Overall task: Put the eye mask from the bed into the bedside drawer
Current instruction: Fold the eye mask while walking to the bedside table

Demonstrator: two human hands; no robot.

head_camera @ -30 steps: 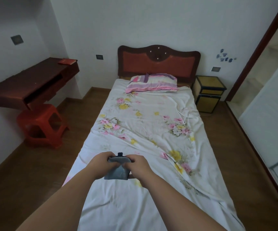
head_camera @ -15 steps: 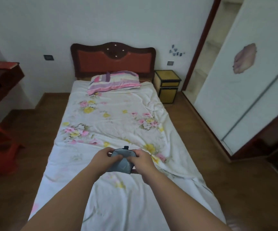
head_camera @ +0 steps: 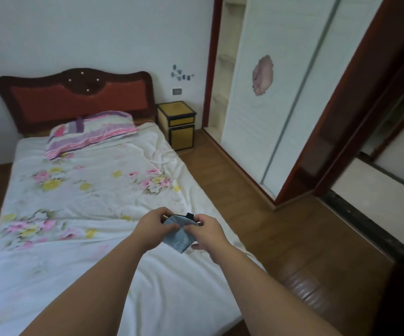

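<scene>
A grey-blue eye mask [head_camera: 179, 235] with a black strap clip hangs folded between both my hands, above the right edge of the bed [head_camera: 79, 190]. My left hand [head_camera: 153, 230] pinches its left side and my right hand [head_camera: 209, 232] pinches its top right corner. The yellow bedside cabinet [head_camera: 179, 124] with dark trim stands far ahead, right of the headboard; its drawer front is closed.
A striped pillow [head_camera: 89, 132] lies at the head of the bed. A white sliding wardrobe [head_camera: 280, 105] with a dark red frame lines the right side. Wooden floor [head_camera: 256, 214] runs between the bed and the wardrobe toward the cabinet.
My view has swung to the right, so the desk and red stool have left the frame and the wardrobe fills the right. My hands still hold the mask, which is now nearer the bed's right edge.
</scene>
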